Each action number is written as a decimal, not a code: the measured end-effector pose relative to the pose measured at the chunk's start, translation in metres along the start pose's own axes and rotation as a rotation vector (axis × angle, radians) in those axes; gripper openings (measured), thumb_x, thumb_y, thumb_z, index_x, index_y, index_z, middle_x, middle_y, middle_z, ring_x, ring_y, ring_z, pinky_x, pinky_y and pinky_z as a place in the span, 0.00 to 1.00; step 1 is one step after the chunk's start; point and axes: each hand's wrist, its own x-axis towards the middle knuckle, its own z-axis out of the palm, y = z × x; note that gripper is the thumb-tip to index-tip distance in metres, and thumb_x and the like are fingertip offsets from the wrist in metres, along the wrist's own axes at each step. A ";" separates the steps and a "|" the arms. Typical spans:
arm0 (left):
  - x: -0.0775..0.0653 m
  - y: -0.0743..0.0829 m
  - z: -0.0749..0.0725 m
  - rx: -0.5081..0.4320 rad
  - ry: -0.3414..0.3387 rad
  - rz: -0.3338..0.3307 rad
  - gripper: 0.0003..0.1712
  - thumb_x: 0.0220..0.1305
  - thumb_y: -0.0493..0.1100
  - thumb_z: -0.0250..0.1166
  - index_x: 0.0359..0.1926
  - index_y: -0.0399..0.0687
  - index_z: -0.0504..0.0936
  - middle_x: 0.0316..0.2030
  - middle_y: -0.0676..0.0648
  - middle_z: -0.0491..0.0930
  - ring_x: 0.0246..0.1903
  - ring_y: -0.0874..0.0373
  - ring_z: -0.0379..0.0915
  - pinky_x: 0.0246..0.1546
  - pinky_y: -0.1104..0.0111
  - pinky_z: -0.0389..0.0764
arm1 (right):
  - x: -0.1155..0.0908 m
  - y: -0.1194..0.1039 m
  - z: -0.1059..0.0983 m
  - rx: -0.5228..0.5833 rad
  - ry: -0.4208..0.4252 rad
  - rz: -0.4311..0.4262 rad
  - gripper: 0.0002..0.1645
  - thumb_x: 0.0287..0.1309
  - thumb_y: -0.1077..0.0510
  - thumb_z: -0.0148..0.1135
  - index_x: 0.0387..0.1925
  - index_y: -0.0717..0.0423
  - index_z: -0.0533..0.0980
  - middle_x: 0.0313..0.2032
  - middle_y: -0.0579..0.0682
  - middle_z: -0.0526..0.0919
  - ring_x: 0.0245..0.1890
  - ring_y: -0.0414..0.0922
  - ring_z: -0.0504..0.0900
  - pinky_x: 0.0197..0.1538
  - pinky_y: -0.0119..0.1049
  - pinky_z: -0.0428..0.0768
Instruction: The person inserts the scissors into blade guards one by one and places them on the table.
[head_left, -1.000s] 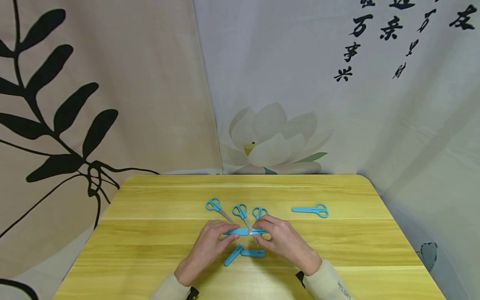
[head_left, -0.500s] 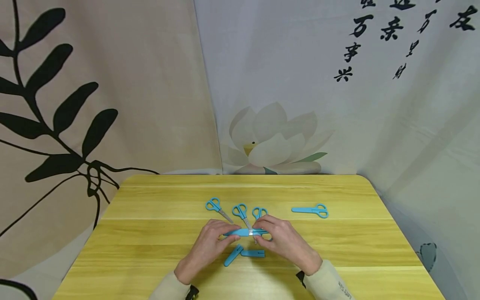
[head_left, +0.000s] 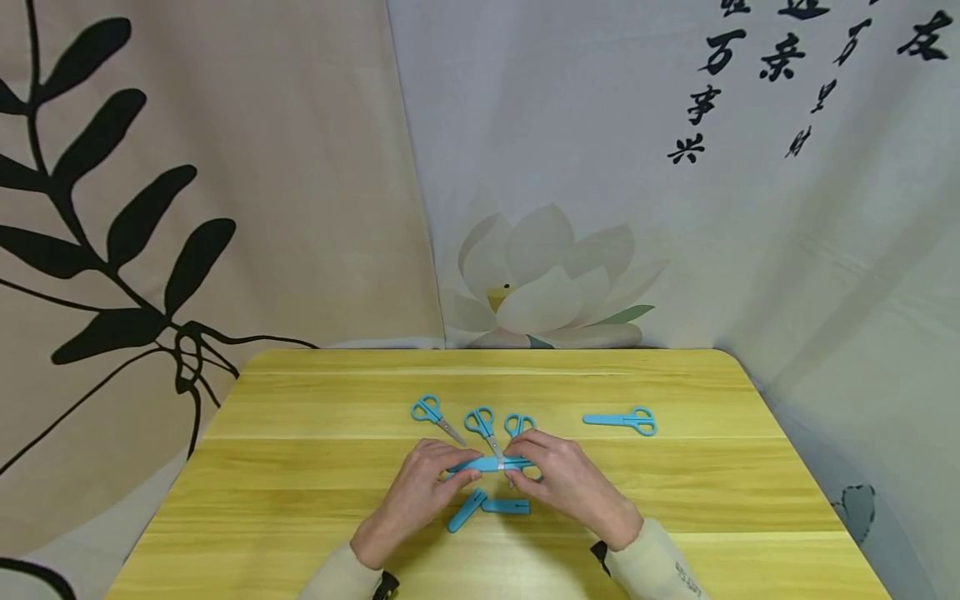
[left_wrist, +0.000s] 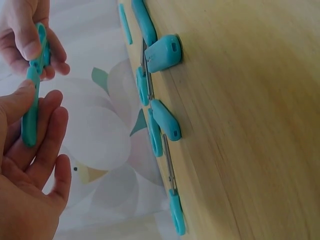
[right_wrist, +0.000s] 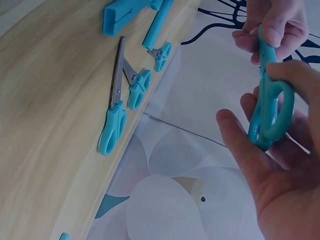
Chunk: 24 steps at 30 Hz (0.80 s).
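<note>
My left hand (head_left: 418, 486) pinches a blue blade cap (head_left: 480, 464) between thumb and fingers. The cap sits over the blades of a pair of scissors (right_wrist: 281, 107), and my right hand (head_left: 572, 482) holds their blue handles. In both wrist views this pair is held above the table, cap and handles in line. Hardly any blade shows between them. Past the hands lie uncapped scissors (head_left: 427, 409), a second uncapped pair (head_left: 480, 422) and a third (head_left: 519, 425), partly hidden by my right hand. Nearer me lie loose caps (head_left: 467, 511), one a dark-slotted cap (head_left: 506, 506).
A capped pair of scissors (head_left: 618, 420) lies to the right on the wooden table (head_left: 300, 467). The left wrist view shows another loose blue cap (left_wrist: 165, 120). Behind the table's far edge hangs a printed curtain (head_left: 555, 167).
The cap and the handles have come slightly closer, and the pale gap between them has narrowed. Both hands keep nearly the same place; the things on the table lie as before.
</note>
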 end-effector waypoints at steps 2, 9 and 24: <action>0.000 0.000 0.001 0.000 0.005 -0.001 0.13 0.57 0.41 0.78 0.45 0.46 0.91 0.39 0.53 0.90 0.37 0.60 0.85 0.46 0.57 0.82 | 0.000 0.000 0.000 0.001 0.001 0.001 0.11 0.57 0.59 0.78 0.40 0.54 0.85 0.44 0.45 0.86 0.42 0.40 0.87 0.42 0.29 0.85; 0.001 0.000 0.002 -0.004 0.018 -0.001 0.13 0.57 0.41 0.78 0.44 0.45 0.91 0.38 0.53 0.90 0.37 0.60 0.85 0.46 0.58 0.82 | 0.000 0.001 0.001 0.007 0.004 -0.002 0.10 0.57 0.59 0.78 0.40 0.54 0.85 0.44 0.45 0.86 0.42 0.40 0.87 0.42 0.29 0.85; 0.002 0.001 0.003 -0.001 0.027 0.034 0.14 0.56 0.40 0.78 0.45 0.44 0.91 0.39 0.52 0.91 0.37 0.60 0.85 0.45 0.58 0.82 | -0.001 0.000 0.002 0.011 0.005 0.007 0.10 0.57 0.59 0.78 0.40 0.54 0.85 0.44 0.45 0.86 0.40 0.39 0.87 0.41 0.27 0.85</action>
